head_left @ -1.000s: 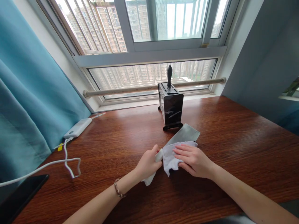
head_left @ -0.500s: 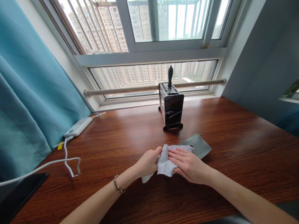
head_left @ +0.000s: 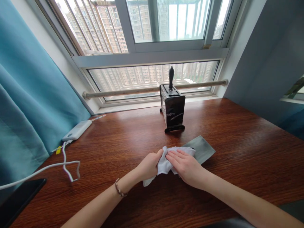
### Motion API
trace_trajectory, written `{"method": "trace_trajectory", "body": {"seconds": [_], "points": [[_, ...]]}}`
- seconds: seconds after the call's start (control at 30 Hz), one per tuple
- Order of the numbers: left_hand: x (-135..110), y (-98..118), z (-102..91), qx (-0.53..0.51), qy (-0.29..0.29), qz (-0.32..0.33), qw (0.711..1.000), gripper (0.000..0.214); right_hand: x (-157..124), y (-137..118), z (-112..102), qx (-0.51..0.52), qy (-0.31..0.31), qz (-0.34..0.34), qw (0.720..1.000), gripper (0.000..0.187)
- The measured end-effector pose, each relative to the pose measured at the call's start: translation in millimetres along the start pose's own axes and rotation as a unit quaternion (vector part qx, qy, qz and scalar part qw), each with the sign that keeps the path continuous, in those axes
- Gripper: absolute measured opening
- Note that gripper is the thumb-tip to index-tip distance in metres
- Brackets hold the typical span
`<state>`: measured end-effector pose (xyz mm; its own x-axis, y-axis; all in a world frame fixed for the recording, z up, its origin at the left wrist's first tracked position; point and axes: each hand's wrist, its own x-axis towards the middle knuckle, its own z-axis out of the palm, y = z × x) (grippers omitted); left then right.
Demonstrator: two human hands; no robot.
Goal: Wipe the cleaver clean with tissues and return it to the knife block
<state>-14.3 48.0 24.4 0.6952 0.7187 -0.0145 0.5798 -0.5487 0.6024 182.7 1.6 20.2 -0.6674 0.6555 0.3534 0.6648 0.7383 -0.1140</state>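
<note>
A wide, flat, grey metal blade [head_left: 201, 148], looking like a cleaver's, lies at a slant over the table, its near part covered by a bunched white cloth [head_left: 163, 164]. My left hand [head_left: 149, 165], with a bracelet at the wrist, is closed at the cloth's left side. A pale corner [head_left: 148, 181] sticks out below that fist; any handle inside is hidden. My right hand [head_left: 186, 166] presses the cloth onto the blade, fingers together on top and thumb out of sight.
Beyond the hands stands a black knife block [head_left: 175, 110] with one dark handle [head_left: 171, 77] upright in it. At left are a white power bank [head_left: 77, 130], its white cable [head_left: 64, 163], a black tablet-like device [head_left: 21, 199] and a blue curtain [head_left: 28, 85]. A window lies behind.
My right hand has slid slightly left along the blade with the cloth, which is bunched closer to my left hand. The left hand keeps its grip. The view has shifted a little.
</note>
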Motion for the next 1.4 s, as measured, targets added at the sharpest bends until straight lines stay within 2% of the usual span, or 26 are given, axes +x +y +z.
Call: {"method": "trace_trajectory", "body": {"seconds": [0.13,0.37,0.7,0.8,1.0,1.1,1.23,1.4], "points": [[0.8,1.9,0.0,0.024,-0.001,0.003,1.000,0.016,6.0,0.6,-0.8,0.004,0.019,0.044,0.999,0.033],[1.1,8.0,-3.4,0.044,-0.012,0.006,0.999,0.024,4.6,13.9,-7.0,-0.072,-0.025,0.141,0.987,0.017],[3.2,13.5,-6.9,0.028,-0.017,-0.009,0.999,0.025,-12.0,45.8,-16.9,-0.117,-0.060,0.250,0.959,0.018],[3.6,14.4,-7.9,0.023,-0.019,-0.011,0.999,0.026,-13.8,51.6,-17.4,-0.133,-0.060,0.298,0.943,0.020],[4.1,12.1,-7.6,0.015,-0.017,-0.012,1.000,0.027,-17.8,66.3,-18.3,-0.191,-0.049,0.439,0.877,0.023],[4.0,10.8,-7.1,0.013,-0.013,-0.015,1.000,0.027,-19.6,72.8,-20.7,-0.179,-0.049,0.481,0.857,0.024],[3.4,10.2,-6.7,-0.004,-0.001,-0.022,1.000,0.028,-21.5,80.2,-26.7,-0.128,-0.051,0.527,0.839,0.026],[2.1,7.8,-4.7,-0.006,0.018,-0.020,1.000,0.026,-22.0,84.8,-32.7,-0.077,-0.056,0.545,0.833,0.033]]}}
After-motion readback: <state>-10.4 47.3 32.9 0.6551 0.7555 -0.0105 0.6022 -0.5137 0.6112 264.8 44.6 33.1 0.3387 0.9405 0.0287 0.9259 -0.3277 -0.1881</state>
